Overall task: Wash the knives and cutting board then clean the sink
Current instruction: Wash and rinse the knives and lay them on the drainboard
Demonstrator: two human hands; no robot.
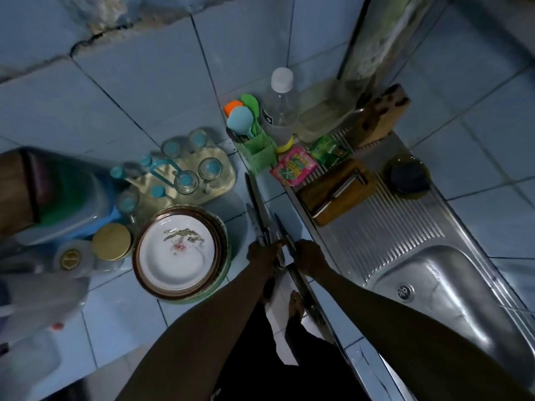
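My left hand [262, 256] grips the handles of two long knives [256, 206] whose blades point away over the tiled counter. My right hand [311, 257] grips a third knife [282, 228] just to their right, at the counter's front edge. A wooden cutting board [337, 191] lies on the ribbed steel drainboard [385, 230], with a metal tool resting across it. The steel sink basin [443, 287] with its drain [404, 291] lies at the right, below the drainboard.
A stack of plates [179, 250] sits left of my hands. Behind it is a tray of upturned glasses [185, 169]. A green utensil holder [259, 149], a clear bottle [279, 111], soap packets [293, 166], a knife block [379, 117] and a dark sponge [408, 176] stand around the drainboard.
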